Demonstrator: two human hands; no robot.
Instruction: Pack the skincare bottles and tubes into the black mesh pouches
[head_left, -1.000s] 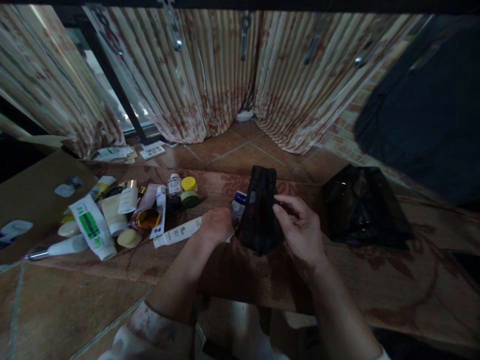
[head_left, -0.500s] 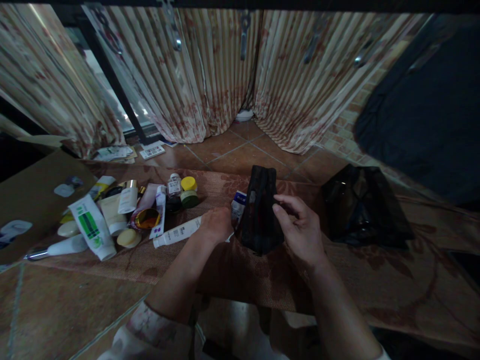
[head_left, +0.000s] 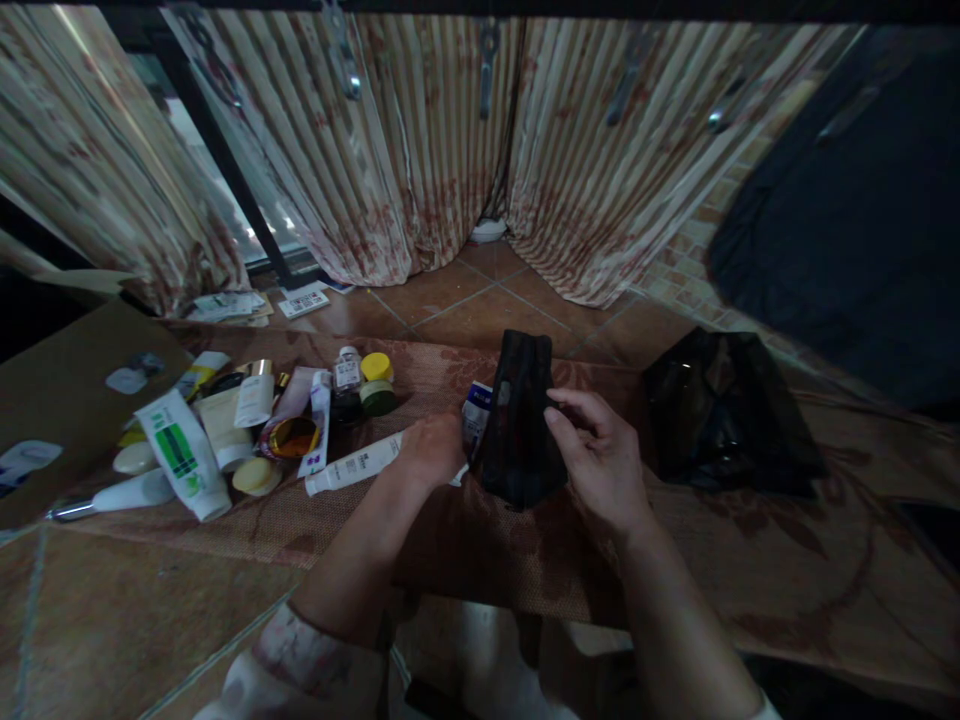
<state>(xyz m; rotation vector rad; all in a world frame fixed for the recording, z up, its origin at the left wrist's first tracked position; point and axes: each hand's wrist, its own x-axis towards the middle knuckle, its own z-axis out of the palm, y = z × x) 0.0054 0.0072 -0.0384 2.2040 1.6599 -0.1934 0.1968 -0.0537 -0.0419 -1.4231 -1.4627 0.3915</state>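
Observation:
My left hand (head_left: 431, 455) is closed over the upper end of a white squeeze tube (head_left: 352, 468), which lies slanted on the cloth with its cap toward the left. A black mesh pouch (head_left: 521, 430) stands just right of that hand. At the pouch's right edge, the thumb and forefinger of my right hand (head_left: 600, 455) pinch the dark fabric; the other fingers curl behind. Between the left hand and the pouch rests a small blue-and-white box (head_left: 477, 408), partly covered. What lies inside the pouch is too dark to make out.
Several tubes, jars and bottles crowd the left, among them a green-and-white tube (head_left: 184, 455) and a yellow-lidded jar (head_left: 376, 368). Beyond them is an open cardboard box (head_left: 75, 385). A black plastic bag (head_left: 731, 415) sits at right on the patterned cloth (head_left: 525, 560).

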